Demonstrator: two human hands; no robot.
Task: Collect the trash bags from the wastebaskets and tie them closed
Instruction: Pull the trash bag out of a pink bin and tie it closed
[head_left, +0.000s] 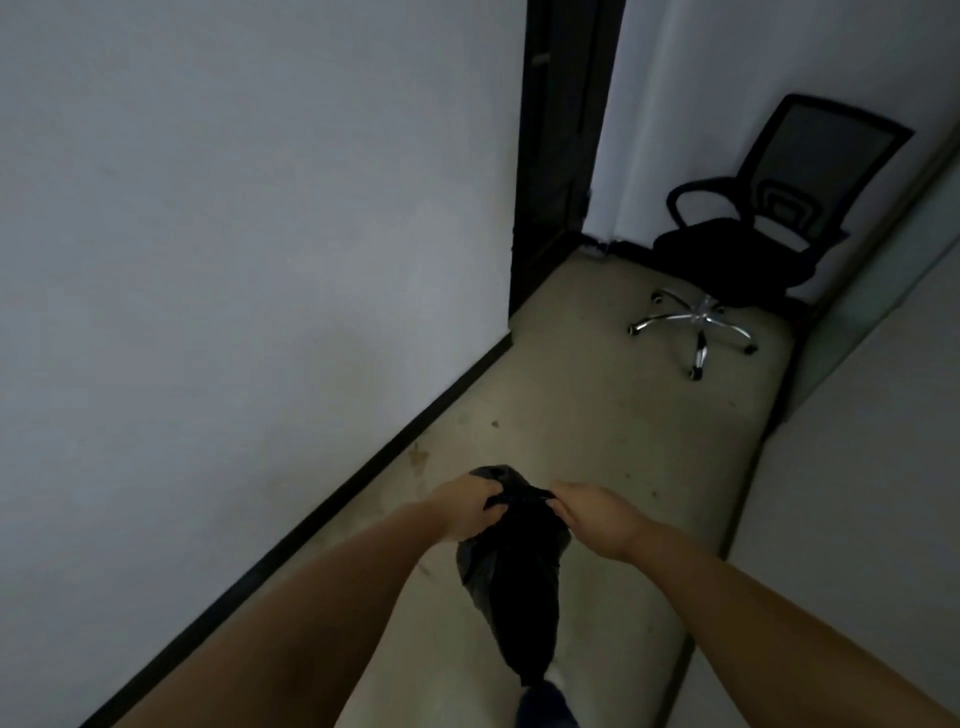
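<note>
A black trash bag (511, 577) hangs in front of me over the floor of a narrow corridor. Both hands grip its gathered top. My left hand (465, 506) pinches the left side of the bag's neck, with a loose flap of plastic sticking up behind the fingers. My right hand (595, 514) holds the right side of the neck, fingers curled into the plastic. The bag's body dangles down between my forearms. No wastebasket is in view.
A white wall with a black baseboard (332, 499) runs along my left. A dark doorway (558, 156) opens ahead. A black mesh office chair (763, 234) on a chrome base stands at the corridor's end. Another wall closes the right side.
</note>
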